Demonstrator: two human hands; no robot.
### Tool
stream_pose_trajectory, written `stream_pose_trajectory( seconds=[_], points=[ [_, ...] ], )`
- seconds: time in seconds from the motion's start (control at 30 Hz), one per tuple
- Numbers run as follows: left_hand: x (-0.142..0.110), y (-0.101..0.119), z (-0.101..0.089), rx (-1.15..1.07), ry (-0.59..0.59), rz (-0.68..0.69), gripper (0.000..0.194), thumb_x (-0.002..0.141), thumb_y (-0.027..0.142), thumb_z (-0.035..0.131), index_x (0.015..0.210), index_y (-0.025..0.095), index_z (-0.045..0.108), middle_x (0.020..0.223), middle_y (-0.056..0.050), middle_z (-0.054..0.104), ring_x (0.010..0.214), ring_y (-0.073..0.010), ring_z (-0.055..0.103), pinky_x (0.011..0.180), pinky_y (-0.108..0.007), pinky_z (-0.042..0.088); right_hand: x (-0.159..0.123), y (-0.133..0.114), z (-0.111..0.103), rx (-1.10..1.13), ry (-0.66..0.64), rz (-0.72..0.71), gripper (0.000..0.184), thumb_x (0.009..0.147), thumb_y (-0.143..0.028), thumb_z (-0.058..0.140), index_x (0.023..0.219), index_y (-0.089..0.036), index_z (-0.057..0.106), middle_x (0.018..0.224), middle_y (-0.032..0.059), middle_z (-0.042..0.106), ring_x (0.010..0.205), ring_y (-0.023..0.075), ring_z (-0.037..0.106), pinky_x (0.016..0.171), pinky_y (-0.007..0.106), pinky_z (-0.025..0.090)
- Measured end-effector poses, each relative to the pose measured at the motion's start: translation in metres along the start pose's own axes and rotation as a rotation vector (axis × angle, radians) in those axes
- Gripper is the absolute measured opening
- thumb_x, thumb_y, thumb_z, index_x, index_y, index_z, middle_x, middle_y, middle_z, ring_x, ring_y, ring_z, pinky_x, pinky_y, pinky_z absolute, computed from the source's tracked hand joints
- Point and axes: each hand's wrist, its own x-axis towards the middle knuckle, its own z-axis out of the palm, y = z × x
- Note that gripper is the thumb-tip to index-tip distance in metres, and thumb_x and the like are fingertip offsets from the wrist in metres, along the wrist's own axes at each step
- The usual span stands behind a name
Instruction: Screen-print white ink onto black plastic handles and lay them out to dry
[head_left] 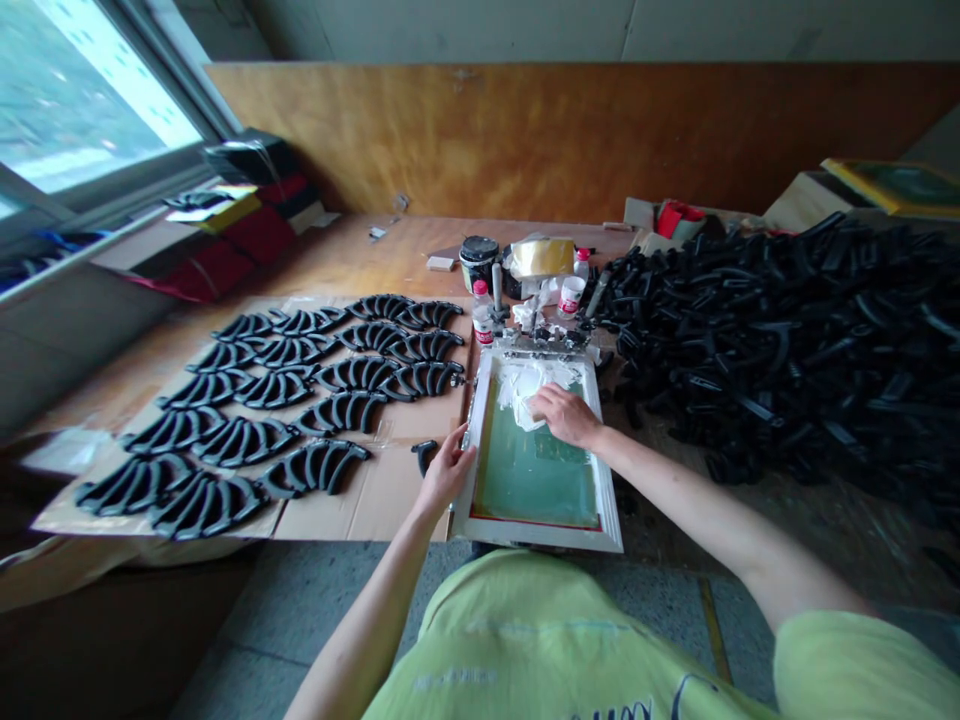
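Observation:
In the head view, a screen-printing frame [611, 515] with a white rim and green mesh lies in front of me, hinged to a clamp [536, 345] at its far end. White ink [517, 385] is smeared over the far part of the mesh. My right hand [568, 413] is closed above this ink; what it grips is white-coated and mostly hidden by the fingers. At the frame's left edge, my left hand [448, 468] has its fingers bent against the rim. A single black curved part [424, 456] lies just left of that hand.
Fanned rows of black curved parts [277, 385] cover cardboard [390, 480] on the left. A large heap of similar parts [780, 340] fills the right. Behind the frame stand a red-capped bottle [481, 315], a dark tub [478, 262], a white cup [571, 296] and tape [541, 257].

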Motion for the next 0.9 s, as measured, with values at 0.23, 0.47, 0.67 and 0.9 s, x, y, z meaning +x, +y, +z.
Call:
stream_pose_trajectory(
  seconds=[0.23, 0.47, 0.67, 0.9],
  points=[
    [-0.008, 0.025, -0.007, -0.061, -0.055, -0.041, 0.076, 0.074, 0.053, 0.067, 0.138, 0.017, 0.049, 0.067, 0.002, 0.061, 0.057, -0.0122, 0.054, 0.050, -0.020, 0.038, 0.023, 0.007, -0.014, 0.084, -0.011, 0.072, 0.032, 0.084, -0.023, 0.065, 0.115, -0.025, 0.063, 0.100, 0.0038, 0.067, 0.090, 0.0206, 0.061, 0.077, 0.030, 0.046],
    [-0.012, 0.105, -0.025, -0.233, -0.078, 0.068, 0.058, 0.080, 0.061, 0.057, 0.113, 0.015, 0.065, 0.087, -0.004, 0.066, 0.063, -0.0116, 0.057, 0.053, -0.020, 0.042, 0.058, 0.075, -0.061, 0.004, 0.294, 0.502, 0.050, 0.081, -0.030, 0.065, 0.130, -0.026, 0.054, 0.089, 0.0028, 0.070, 0.081, 0.0216, 0.064, 0.075, 0.031, 0.047],
    [0.025, 0.161, -0.011, -0.461, -0.029, 0.306, 0.052, 0.083, 0.059, 0.053, 0.112, 0.017, 0.060, 0.099, -0.007, 0.068, 0.082, -0.0161, 0.065, 0.062, -0.022, 0.050, -0.022, 0.107, -0.036, 0.139, 0.357, 0.873, 0.017, 0.085, -0.024, 0.053, 0.095, -0.015, 0.065, 0.079, 0.0059, 0.068, 0.078, 0.0210, 0.063, 0.074, 0.031, 0.047],
    [0.015, 0.103, 0.038, -0.490, -0.141, -0.047, 0.056, 0.082, 0.063, 0.054, 0.118, 0.019, 0.053, 0.103, -0.010, 0.070, 0.075, -0.0158, 0.067, 0.054, -0.022, 0.051, -0.038, 0.011, 0.029, 0.038, 0.053, 0.387, 0.018, 0.082, -0.026, 0.067, 0.099, -0.022, 0.067, 0.095, 0.0073, 0.064, 0.097, 0.0237, 0.055, 0.089, 0.037, 0.043]
  ],
)
